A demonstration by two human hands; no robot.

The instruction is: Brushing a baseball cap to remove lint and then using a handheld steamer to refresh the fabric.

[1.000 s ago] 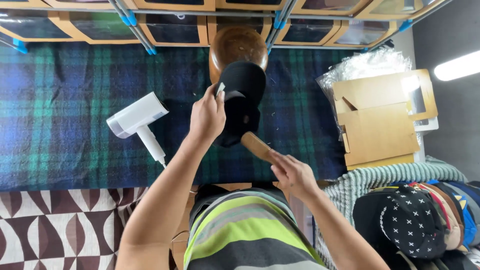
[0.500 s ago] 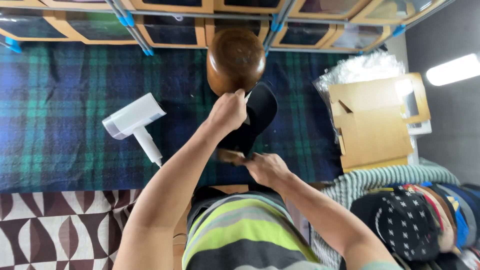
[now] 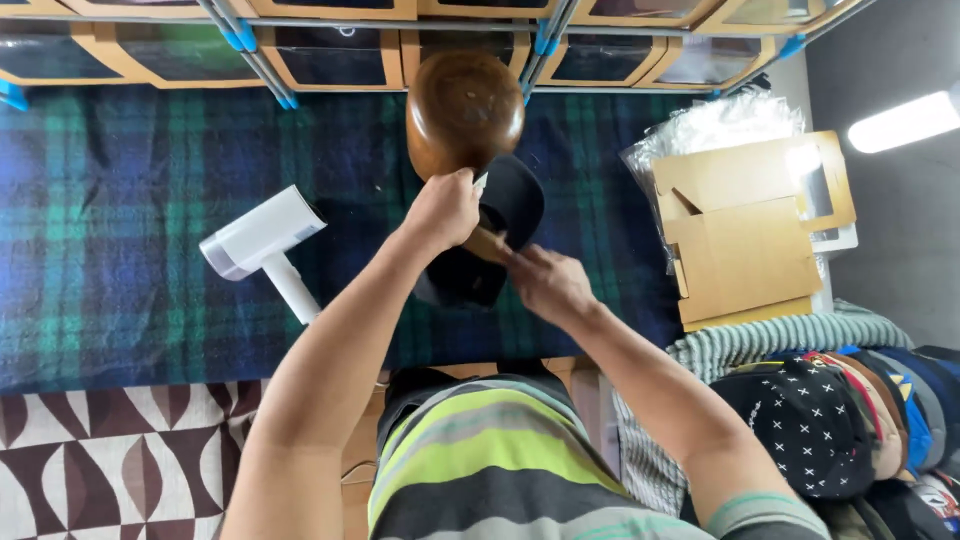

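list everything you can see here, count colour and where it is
rounded wooden hat form: one, dark brown, top centre on the blanket
black cap: one, black, just below the form, in both hands
small tan wooden tool: one, light brown, against the cap between the hands
white handheld steamer: one, white, left of centre on the blanket
plaid blanket: one, blue and green, over the work surface
flat cardboard boxes: a few, tan, right side
clear plastic bags: a bunch, transparent, behind the boxes
stack of caps: several, mixed colours, lower right
clear-fronted storage boxes: a row, tan-framed, top edge
patterned mat: one, brown and white, lower left
left hand: on the cap
right hand: holding the tool
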